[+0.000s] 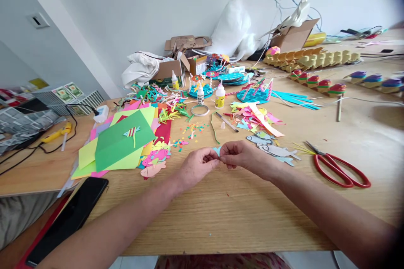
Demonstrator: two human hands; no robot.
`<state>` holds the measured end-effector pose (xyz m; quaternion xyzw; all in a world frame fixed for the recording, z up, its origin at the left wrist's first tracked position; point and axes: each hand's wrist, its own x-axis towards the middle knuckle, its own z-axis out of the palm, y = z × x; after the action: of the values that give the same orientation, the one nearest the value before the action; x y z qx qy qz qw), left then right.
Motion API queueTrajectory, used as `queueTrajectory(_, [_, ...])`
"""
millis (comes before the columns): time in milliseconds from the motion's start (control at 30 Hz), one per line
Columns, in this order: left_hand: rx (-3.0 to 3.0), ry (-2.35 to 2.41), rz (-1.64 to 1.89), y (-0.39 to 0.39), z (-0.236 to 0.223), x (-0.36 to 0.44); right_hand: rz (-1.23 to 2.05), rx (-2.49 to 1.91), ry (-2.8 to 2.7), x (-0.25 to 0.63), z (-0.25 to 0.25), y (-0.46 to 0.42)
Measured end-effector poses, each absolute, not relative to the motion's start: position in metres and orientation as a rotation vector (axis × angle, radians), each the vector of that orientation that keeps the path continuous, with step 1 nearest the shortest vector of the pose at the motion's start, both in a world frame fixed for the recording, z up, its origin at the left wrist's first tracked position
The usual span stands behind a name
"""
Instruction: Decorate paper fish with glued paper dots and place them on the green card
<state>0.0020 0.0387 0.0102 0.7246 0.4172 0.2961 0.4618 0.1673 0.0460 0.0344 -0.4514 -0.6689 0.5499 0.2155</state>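
Note:
Fingertips together, my left hand (200, 163) and my right hand (238, 154) pinch a small light blue paper piece (217, 150) between them, over the middle of the wooden table. The fingers cover most of it, so its full shape is hidden. Just right of my right hand lie grey and blue paper fish cutouts (274, 150). Pink and yellow paper fish (154, 169) lie to the left of my left hand. A striped paper fish (131, 132) rests on a green sheet (110, 151) atop a stack of coloured paper.
Red-handled scissors (342, 171) lie at the right. Behind my hands are glue bottles (220, 96), a tape roll (200, 110), a pen (227, 122) and paper scraps (255, 117). A black phone (67, 220) sits at the left front edge. Painted egg-carton strips (318, 83) stand far right.

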Motion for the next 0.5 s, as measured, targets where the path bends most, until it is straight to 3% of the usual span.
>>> queueTrajectory(333, [1.628, 1.012, 0.803, 0.0392, 0.0147, 0.0044, 1.604, -1.224, -1.760, 0.1653, 0.0363, 0.0462])
queueTrajectory(500, [1.596, 1.070, 0.792, 0.0411, 0.0125, 0.0021, 1.429, -1.329, -1.857, 0.1690, 0.0383, 0.0494])
